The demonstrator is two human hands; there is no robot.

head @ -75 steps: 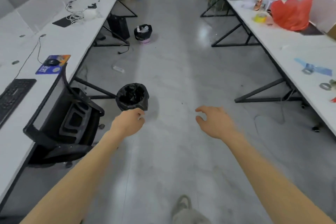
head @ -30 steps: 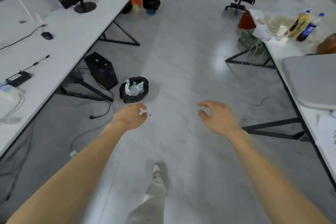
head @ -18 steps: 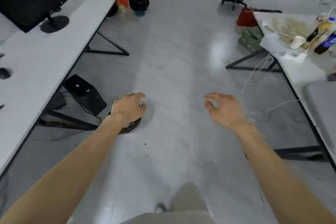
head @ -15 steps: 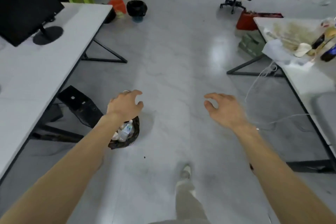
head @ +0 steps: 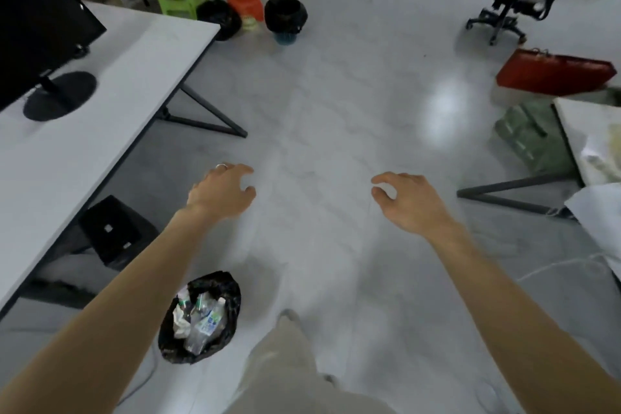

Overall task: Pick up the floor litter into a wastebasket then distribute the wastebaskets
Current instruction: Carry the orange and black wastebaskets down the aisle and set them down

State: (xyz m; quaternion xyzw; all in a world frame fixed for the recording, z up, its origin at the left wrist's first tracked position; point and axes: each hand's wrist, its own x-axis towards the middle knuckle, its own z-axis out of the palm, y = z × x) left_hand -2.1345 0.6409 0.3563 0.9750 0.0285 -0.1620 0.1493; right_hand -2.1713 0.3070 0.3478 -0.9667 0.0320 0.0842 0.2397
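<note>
Since half a second ago you have walked past the wastebasket (head: 201, 318); it now sits by your left leg, black-lined, holding plastic bottles and crumpled paper. Your left hand (head: 220, 193) and right hand (head: 408, 202) hover over bare floor, fingers loosely spread, gripping nothing. Ahead, another black-lined basket (head: 285, 18) stands beside an orange one (head: 245, 3).
</note>
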